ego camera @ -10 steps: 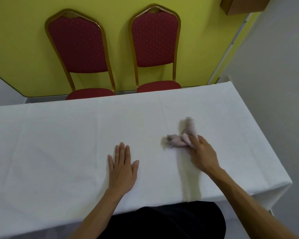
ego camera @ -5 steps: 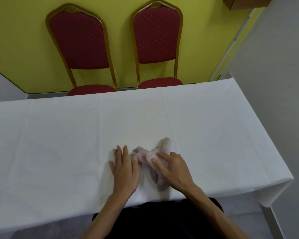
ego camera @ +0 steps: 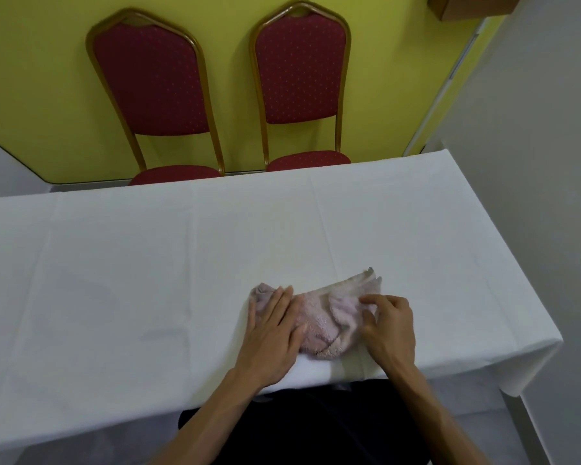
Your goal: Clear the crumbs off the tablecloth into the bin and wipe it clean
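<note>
- My right hand (ego camera: 388,327) has dragged the cloth (ego camera: 319,320) in from further out to just inside the near edge of the tablecloth (ego camera: 148,280), and my left hand (ego camera: 270,333) has moved onto it.
- I judge that the wiping stroke is over and the cloth is being regathered.
- The left hand lies flat, fingers straight, on the cloth's left end, while the right pinches its right fold.
- The cloth is pale pink terry, bunched up, and I see no crumbs.

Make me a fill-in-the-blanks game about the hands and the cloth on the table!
The cloth that the right hand pinches is ____. The ____ hand lies flat on it. The tablecloth is ____. Behind it stand ____ red chairs.
Missing words: pink, left, white, two.
</note>
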### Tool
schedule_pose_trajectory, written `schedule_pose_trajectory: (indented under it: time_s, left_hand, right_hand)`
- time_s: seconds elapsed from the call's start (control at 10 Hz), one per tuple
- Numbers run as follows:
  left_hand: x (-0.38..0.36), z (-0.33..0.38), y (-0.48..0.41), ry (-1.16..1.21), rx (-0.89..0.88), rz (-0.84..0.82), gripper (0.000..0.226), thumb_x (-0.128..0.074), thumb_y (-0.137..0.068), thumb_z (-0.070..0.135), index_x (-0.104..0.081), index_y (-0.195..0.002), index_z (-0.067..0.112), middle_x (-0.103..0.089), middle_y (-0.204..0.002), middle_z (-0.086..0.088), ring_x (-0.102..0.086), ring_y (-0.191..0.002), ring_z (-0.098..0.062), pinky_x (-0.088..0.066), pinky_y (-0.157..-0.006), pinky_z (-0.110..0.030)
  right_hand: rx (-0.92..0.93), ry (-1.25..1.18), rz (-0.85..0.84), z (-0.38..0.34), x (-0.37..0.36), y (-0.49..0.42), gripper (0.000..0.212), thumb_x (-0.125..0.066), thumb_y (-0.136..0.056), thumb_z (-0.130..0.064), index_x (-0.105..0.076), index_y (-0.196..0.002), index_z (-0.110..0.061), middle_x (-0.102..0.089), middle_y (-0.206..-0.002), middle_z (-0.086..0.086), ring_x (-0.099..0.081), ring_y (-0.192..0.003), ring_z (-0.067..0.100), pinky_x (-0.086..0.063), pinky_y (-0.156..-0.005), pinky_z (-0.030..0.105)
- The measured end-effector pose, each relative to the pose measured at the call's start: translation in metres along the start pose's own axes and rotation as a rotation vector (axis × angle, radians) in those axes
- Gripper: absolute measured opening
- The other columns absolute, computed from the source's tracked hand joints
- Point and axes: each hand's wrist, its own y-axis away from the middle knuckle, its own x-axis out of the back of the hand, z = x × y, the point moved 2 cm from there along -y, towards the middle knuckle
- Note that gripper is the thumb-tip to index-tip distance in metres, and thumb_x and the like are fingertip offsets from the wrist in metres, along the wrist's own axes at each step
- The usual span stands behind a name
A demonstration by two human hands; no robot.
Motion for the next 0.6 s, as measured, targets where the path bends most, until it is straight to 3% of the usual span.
schedule_pose_trajectory:
  time_s: [0.1,0.2,0.3,0.4,0.5,0.6]
  left_hand:
    - [0.001,0.002,0.0,0.008,0.011,0.002,0.062,-0.012,-0.101,0.052,-0.019,-0.156,0.026,-0.004,-0.166,0.008,0.021,-0.147,-0.001,0.011,-0.121,-0.05]
    - [0.003,0.004,0.001,-0.01,0.017,0.011,0.062,-0.011,-0.1,0.05,-0.022,-0.155,0.025,-0.007,-0.166,0.006,0.023,-0.145,0.0,0.005,-0.122,-0.052]
    - [0.005,0.004,0.0,0.015,0.017,-0.011,0.067,-0.002,-0.097,0.054,-0.017,-0.156,0.028,-0.003,-0.165,0.008,0.029,-0.142,0.002,0.005,-0.122,-0.052]
    - [0.011,0.006,0.0,0.023,0.022,-0.073,0.065,-0.003,-0.096,0.055,-0.011,-0.156,0.031,0.002,-0.165,0.01,0.03,-0.141,0.001,0.012,-0.12,-0.05]
    - [0.029,0.003,-0.009,0.116,0.034,-0.163,0.06,-0.02,-0.102,0.049,-0.009,-0.157,0.027,-0.001,-0.166,0.006,0.015,-0.149,-0.006,0.012,-0.119,-0.052]
    - [0.07,-0.004,-0.038,0.117,0.029,-0.173,0.059,-0.024,-0.104,0.043,-0.007,-0.157,0.024,0.0,-0.167,0.001,0.008,-0.152,-0.015,0.006,-0.12,-0.055]
  right_hand:
    - [0.058,0.03,0.098,-0.008,0.002,0.003,0.025,-0.061,-0.086,-0.008,-0.072,-0.105,-0.02,-0.052,-0.127,0.006,-0.047,-0.116,0.021,-0.042,-0.079,0.029]
    - [0.242,0.018,0.085,-0.032,-0.005,0.012,0.021,-0.065,-0.087,-0.014,-0.072,-0.106,-0.018,-0.054,-0.134,0.01,-0.051,-0.119,0.026,-0.049,-0.089,0.035]
    - [0.495,0.18,-0.073,-0.048,-0.023,0.027,0.022,-0.059,-0.092,-0.023,-0.069,-0.111,-0.02,-0.058,-0.133,0.004,-0.054,-0.122,0.023,-0.048,-0.096,0.039]
    - [0.56,0.314,-0.082,-0.046,-0.028,0.028,0.022,-0.061,-0.087,-0.026,-0.068,-0.108,-0.024,-0.061,-0.128,0.0,-0.056,-0.12,0.021,-0.044,-0.094,0.038]
    - [0.513,0.272,-0.127,-0.054,-0.024,0.01,0.021,-0.057,-0.086,-0.03,-0.07,-0.102,-0.027,-0.064,-0.119,-0.008,-0.053,-0.117,0.019,-0.037,-0.092,0.036]
    - [0.503,0.208,-0.142,-0.088,-0.013,-0.023,0.028,-0.046,-0.095,-0.034,-0.071,-0.103,-0.025,-0.069,-0.114,-0.009,-0.055,-0.116,0.02,-0.041,-0.092,0.039]
